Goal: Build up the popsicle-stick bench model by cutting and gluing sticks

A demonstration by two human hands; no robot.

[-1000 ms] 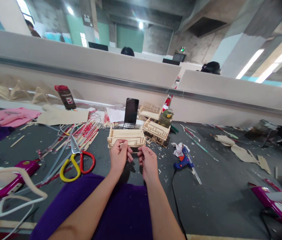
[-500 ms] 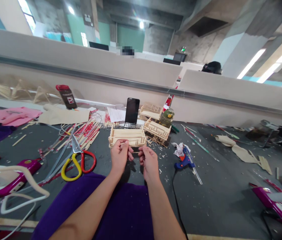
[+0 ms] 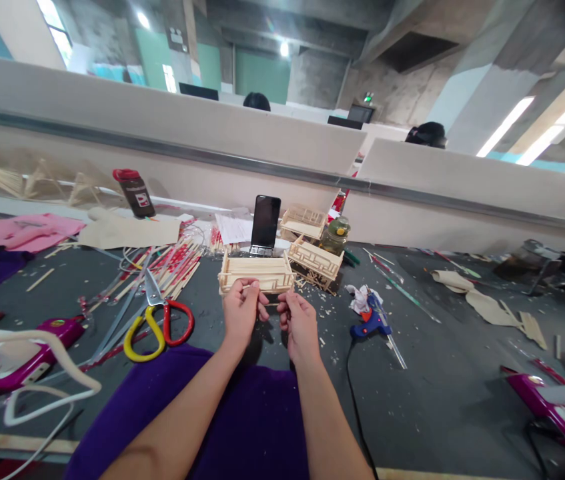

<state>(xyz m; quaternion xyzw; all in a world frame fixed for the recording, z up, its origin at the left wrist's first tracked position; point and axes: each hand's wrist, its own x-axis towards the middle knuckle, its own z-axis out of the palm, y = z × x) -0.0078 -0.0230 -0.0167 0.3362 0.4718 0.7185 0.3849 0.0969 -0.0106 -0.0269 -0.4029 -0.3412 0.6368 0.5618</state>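
Note:
A small box-like model built of pale wooden sticks stands on the dark table just beyond my fingers. My left hand is closed, thumb against fingers, at the model's front left. My right hand pinches near the front right corner. In the gap between the two hands a thin wooden stick shows, its ends hidden in my fingers. Close behind to the right are a second stick model and a third stick model. A black phone stands upright behind the first model.
Scissors with red and yellow handles lie left of my arms, below piled wooden sticks. On the right lies a blue glue gun with its cable trailing forward. A red-capped bottle and a green bottle stand near the partition.
My hands hold almost the same pose beside the stick model. The view has shifted very slightly; nothing on the table has visibly moved.

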